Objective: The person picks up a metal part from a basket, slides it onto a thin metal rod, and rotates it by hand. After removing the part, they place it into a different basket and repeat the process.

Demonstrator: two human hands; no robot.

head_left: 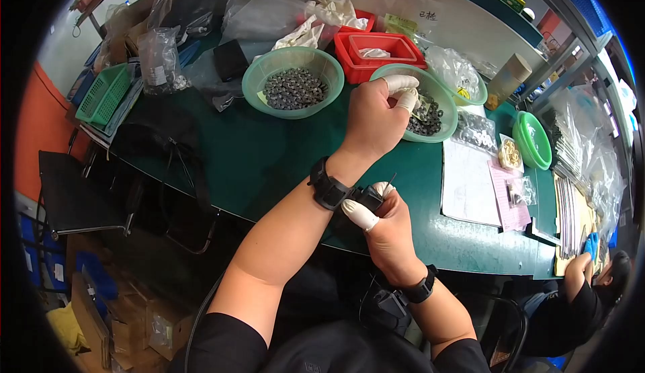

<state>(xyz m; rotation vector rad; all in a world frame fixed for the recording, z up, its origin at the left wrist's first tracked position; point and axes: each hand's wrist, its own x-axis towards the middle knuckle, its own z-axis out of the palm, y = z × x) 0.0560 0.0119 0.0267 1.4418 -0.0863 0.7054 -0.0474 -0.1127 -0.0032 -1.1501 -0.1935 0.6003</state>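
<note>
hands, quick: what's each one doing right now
Left hand: fingers pinched in the green bowl of small dark rings.
Right hand: closed on a thin needle-like pin.

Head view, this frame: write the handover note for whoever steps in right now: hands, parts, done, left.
Left hand: reaching into the nearer green bowl, white-capped fingertips on its small dark ring parts.
Right hand: at the table edge, pinching a thin pin upright against a small black piece; what is on the pin is too small to tell.
Second green bowl of similar dark parts sits farther left.
Done: count not visible.
Left: both bowls hold many parts.
</note>
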